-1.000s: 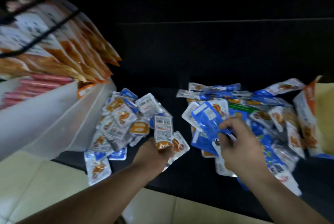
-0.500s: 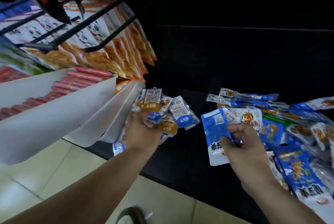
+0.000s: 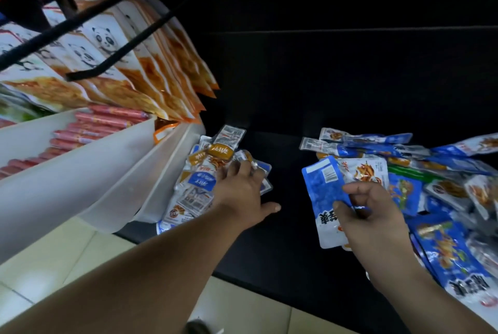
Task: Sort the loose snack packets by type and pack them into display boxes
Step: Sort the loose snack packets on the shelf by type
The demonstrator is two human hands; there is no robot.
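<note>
Snack packets [image 3: 377, 139]: two heaps on dark shelf [image 3: 285, 239], one hand at each.
Left hand [image 3: 239, 193] lies palm down on the left heap of small packets [image 3: 199, 185], fingers fairly straight and spread over the top ones, thumb splayed out toward the shelf; nothing clamped. That heap sits against the wall of a white display box [image 3: 121, 185], which holds red sausage sticks [image 3: 102, 123]. Right hand [image 3: 377, 215] pinches a blue packet [image 3: 320, 193] between thumb and curled fingers, at the left edge of the right heap of mostly blue packets [image 3: 444, 172]. Heaps well apart. Panda-printed bags [image 3: 89, 58] hang above the box.
</note>
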